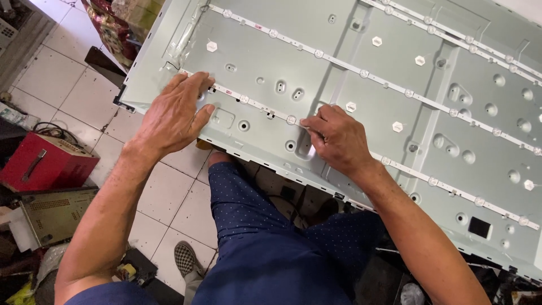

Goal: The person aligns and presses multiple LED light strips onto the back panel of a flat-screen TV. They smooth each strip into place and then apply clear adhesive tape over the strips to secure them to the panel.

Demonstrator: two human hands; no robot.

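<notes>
A large pale metal back panel [339, 51] of a flat screen lies tilted in front of me, with several thin white light strips across it. My left hand [172, 116] lies flat, fingers spread, on the panel's near left corner, over the end of the nearest light strip [265, 110]. My right hand [339, 138] pinches that same strip near its middle, thumb and forefinger closed on it beside a round lens. Two more strips [361, 72] run parallel farther up the panel.
My legs in dark blue dotted trousers [254, 226] are under the panel's near edge. A red metal box [48, 164] and a beige device [53, 212] sit on the white tiled floor [62, 85] at left, with cables and clutter around them.
</notes>
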